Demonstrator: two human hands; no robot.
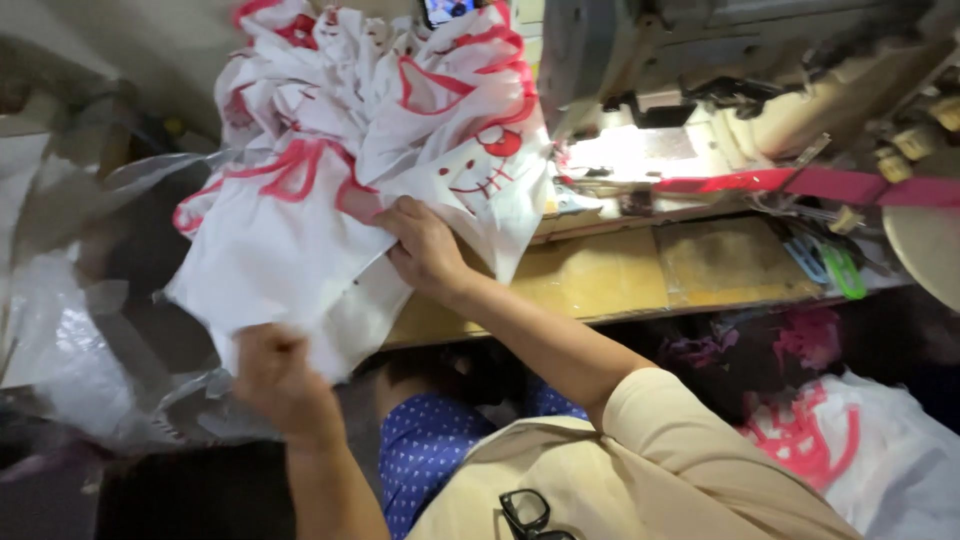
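A heap of white fabric pieces (330,170) with red trim and red cartoon prints lies at the left end of the wooden sewing table (600,275), spilling over its edge. My left hand (280,375) grips the lower hanging edge of the white fabric, blurred by motion. My right hand (425,245) presses on the fabric near the table's corner, fingers curled into the cloth.
A sewing machine (700,60) stands at the upper right with a red strip (800,183) under its arm. Green clips (843,270) lie on the table's right side. Clear plastic bags (90,330) hang at left. More white and red fabric (850,440) lies lower right.
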